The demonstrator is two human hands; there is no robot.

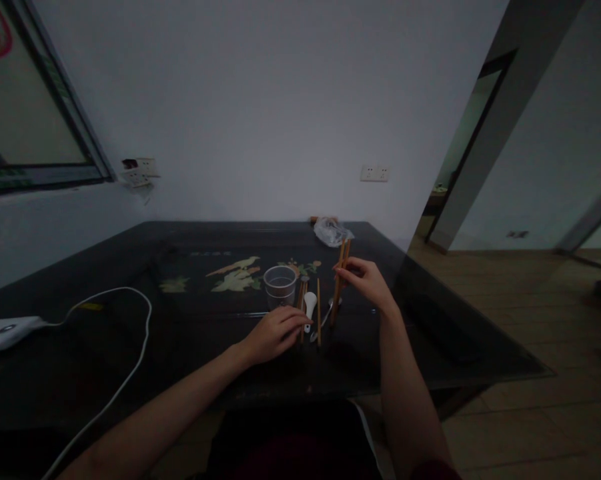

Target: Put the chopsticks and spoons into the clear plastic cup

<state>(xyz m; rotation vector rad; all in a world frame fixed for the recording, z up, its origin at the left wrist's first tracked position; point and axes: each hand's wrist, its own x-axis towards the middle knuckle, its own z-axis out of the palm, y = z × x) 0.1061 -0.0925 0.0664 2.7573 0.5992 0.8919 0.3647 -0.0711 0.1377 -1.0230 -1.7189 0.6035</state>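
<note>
Left hand: the left hand (pixel 279 330) is palm down with fingers stretched toward 2 o'clock, over the lying chopsticks (pixel 301 295) and the white spoon's handle; cannot tell whether it grips anything.
Right hand: the right hand (pixel 366 279) is raised at 2 o'clock from the left, pinching the held chopsticks (pixel 337 297) between thumb and fingers, nearly upright.
Power strip: the power strip (pixel 10 333) lies at the left hand's 9 o'clock, its cable (pixel 147 327) looping nearer.
Cup: the clear cup (pixel 280 283) stands at 12 o'clock, just beyond the left hand.
White spoon: the white spoon (pixel 310 303) lies at 2 o'clock, handle partly covered by fingers.
Single chopstick: the single chopstick (pixel 319 320) lies right of it.
Metal spoon: the metal spoon (pixel 323 325) lies at 3 o'clock, its bowl partly behind the held chopsticks.
Plastic bag: the plastic bag (pixel 331 231) sits at the right hand's 11 o'clock.
</note>
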